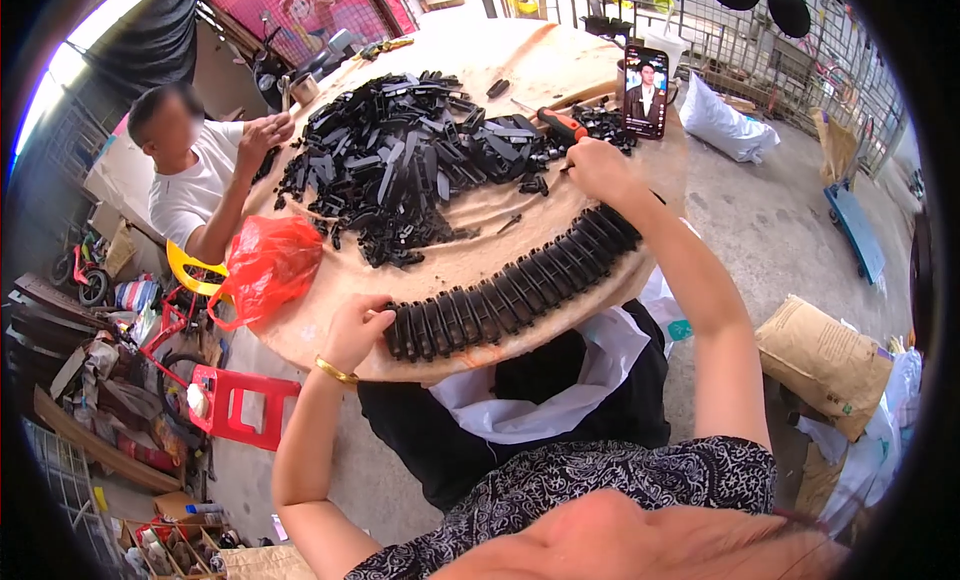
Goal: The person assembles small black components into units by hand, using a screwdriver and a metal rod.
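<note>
Black parts row (513,292) rises rightward — left hand (353,330) touching, right hand (600,170) apart — grips unclear.

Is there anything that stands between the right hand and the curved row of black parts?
Nothing visible does: only bare tabletop shows between the right hand and the row of black parts. The orange-handled tool lies beyond the hand, away from the row.

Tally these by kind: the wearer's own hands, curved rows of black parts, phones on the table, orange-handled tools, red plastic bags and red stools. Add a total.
Wearer's hands: 2 (left hand, right hand)
Curved row of black parts: 1
Phone: 1
Orange-handled tool: 1
Red plastic bag: 1
Red stool: 1
Total: 7
</note>
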Demonstrator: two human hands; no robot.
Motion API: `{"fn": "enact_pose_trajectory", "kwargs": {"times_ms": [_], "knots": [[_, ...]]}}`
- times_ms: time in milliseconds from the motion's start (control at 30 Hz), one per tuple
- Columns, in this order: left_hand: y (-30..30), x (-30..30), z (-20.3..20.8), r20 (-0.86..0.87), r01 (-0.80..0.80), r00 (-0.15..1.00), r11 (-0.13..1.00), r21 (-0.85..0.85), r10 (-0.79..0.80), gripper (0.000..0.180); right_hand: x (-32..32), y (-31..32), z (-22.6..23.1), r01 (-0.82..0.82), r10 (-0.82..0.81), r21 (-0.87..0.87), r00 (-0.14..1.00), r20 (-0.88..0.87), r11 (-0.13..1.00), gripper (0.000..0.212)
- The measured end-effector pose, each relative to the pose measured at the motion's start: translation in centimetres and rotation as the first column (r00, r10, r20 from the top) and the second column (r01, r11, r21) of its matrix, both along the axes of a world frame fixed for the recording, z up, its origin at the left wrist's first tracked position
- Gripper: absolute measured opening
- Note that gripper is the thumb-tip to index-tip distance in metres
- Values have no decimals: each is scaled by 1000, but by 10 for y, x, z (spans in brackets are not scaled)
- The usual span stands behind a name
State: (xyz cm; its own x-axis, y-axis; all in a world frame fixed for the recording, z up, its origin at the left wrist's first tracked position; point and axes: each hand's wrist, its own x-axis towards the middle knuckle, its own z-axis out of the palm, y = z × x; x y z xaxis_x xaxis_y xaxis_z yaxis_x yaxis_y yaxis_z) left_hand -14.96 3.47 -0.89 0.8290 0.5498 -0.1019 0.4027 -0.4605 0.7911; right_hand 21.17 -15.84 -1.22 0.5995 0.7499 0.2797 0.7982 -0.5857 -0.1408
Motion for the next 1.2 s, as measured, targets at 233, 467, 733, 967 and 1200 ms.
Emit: {"fn": "enact_pose_trajectory", "kwargs": {"times_ms": [233, 467, 733, 967, 1200], "knots": [[-3, 36, 33, -71, 142, 990, 868, 477, -123, 29, -6, 1, 4, -39, 37, 71, 999, 26, 997, 13], [-11, 155, 27, -194, 214, 977, 475, 854, -92, 33, -20, -2, 0, -195, 185, 48, 969, 163, 980, 8], [1, 219, 3, -183, 57, 930, 367, 928, 318, 28, -45, -20, 3, -272, 253, 149, 958, 138, 951, 6], [-6, 204, 19, -235, 73, 932, 491, 868, 276, 23, -61, -31, 4, -348, 337, 379, 936, 99, 857, 11], [-10, 168, 34, 231, -132, 971, 680, 721, -56, 28, -91, -28, 15, -344, 417, 591, 909, 14, 729, 13]]}}
